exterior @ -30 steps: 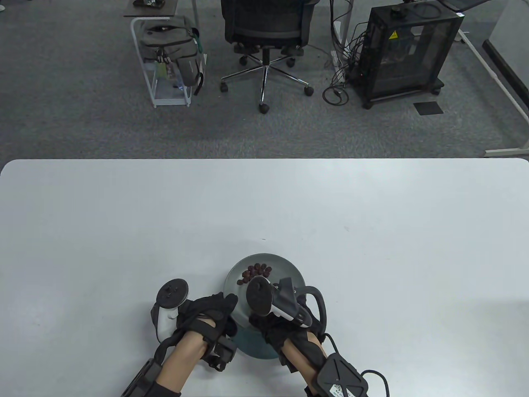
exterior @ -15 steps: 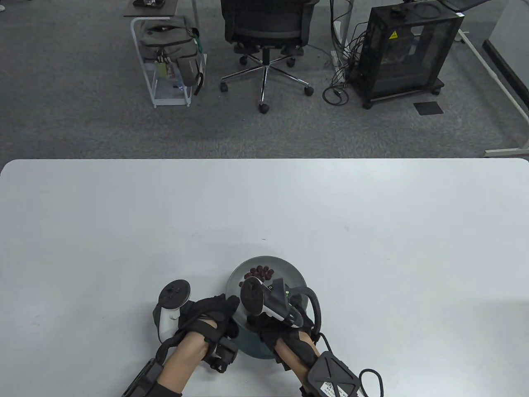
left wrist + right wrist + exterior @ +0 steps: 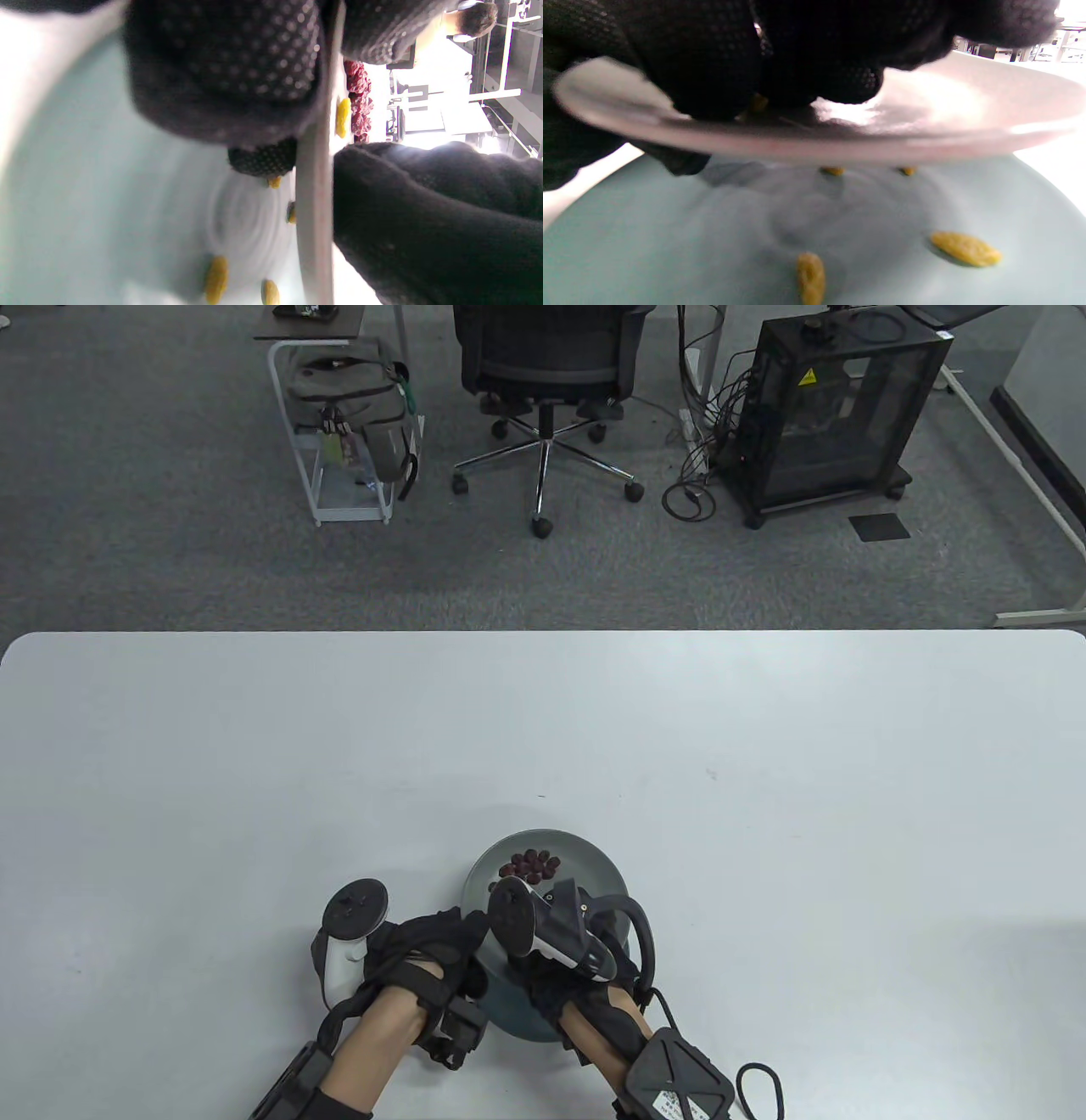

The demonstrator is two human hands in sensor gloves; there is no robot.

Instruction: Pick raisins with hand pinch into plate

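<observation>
So, left hand point(image 3: 424, 954) gripping the upper grey plate's point(image 3: 585, 857) rim, holding it tilted over a teal plate point(image 3: 670, 254); right hand point(image 3: 560, 984) pinching a yellow raisin point(image 3: 758, 102) just inside, dark red raisins point(image 3: 530, 865) piling beyond.

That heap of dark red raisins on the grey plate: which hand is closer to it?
The right hand. It is over the plate, just short of the red raisins; the left hand is at the plate's left rim.
</observation>
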